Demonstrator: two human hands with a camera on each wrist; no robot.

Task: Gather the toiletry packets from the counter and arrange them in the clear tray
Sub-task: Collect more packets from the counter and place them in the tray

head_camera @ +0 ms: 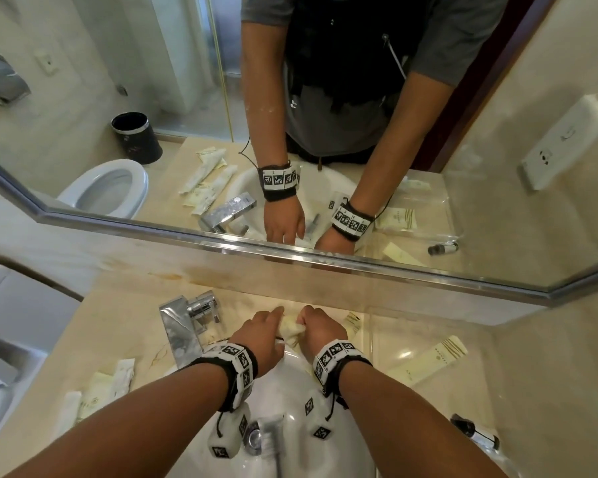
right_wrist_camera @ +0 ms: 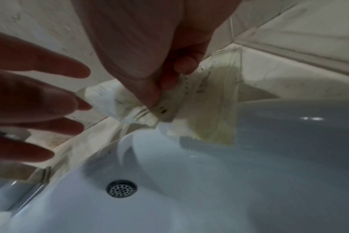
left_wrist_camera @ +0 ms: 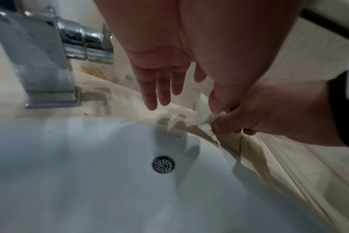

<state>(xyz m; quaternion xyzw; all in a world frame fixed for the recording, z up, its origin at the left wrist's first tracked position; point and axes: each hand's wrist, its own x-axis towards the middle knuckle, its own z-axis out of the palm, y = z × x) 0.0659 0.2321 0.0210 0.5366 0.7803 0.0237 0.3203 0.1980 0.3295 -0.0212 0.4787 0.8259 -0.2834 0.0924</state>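
Over the back rim of the white sink (head_camera: 290, 391), my right hand (head_camera: 320, 327) pinches a bunch of crumpled cream toiletry packets (head_camera: 290, 327). In the right wrist view its thumb and fingers (right_wrist_camera: 155, 82) close on the white packet (right_wrist_camera: 130, 108), and a yellowish one (right_wrist_camera: 215, 110) hangs beside it. My left hand (head_camera: 263, 334) is just left of the bunch with straight, spread fingers (left_wrist_camera: 165, 88); its thumb touches the packet edge (left_wrist_camera: 204, 119). The clear tray (head_camera: 394, 339) sits right of the sink, with one long packet (head_camera: 428, 360) lying in it.
A chrome faucet (head_camera: 183, 326) stands left of my hands. Several more packets (head_camera: 107, 384) lie on the counter left of the sink, and one (head_camera: 354, 322) rests by the tray's near-left edge. A small black-capped bottle (head_camera: 475, 434) lies at front right. The mirror rises right behind.
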